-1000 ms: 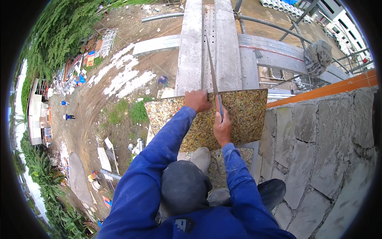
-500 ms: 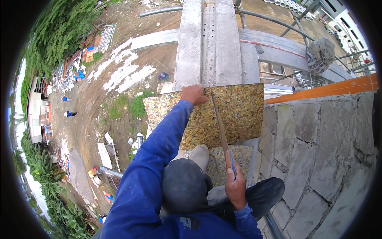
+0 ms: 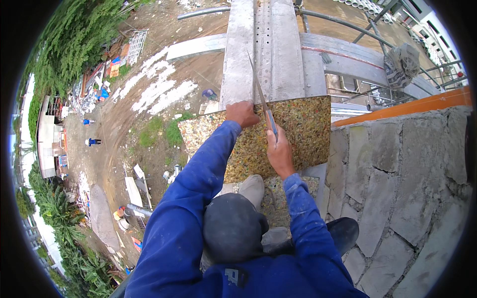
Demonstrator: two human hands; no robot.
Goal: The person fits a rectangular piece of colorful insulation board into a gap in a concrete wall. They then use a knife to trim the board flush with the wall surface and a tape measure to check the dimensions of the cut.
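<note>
A speckled brown and yellow board [image 3: 300,131] of pressed chips lies before me, partly over a second speckled panel [image 3: 293,198]. My left hand [image 3: 242,113] is closed over the board's far edge, holding it. In my right hand [image 3: 280,154] is the handle of a handsaw [image 3: 258,85]. Its blade crosses the far edge just right of my left hand and points away over the metal planks. The fingers of my right hand are wrapped round the handle. A light-coloured shoe [image 3: 252,189] of mine rests against the board's near edge.
Scaffold planks [image 3: 287,59] run away ahead, with steel pipes [image 3: 343,21] around them. On the right stand a rough block wall [image 3: 387,184] and an orange beam [image 3: 402,107]. A bundled sack [image 3: 401,64] hangs at the far right. Far below on the left, people [image 3: 93,142] are on the dirt ground.
My right hand and the saw have moved forward and away from me, so the blade reaches far past the board's edge. My left hand stays on the board.
</note>
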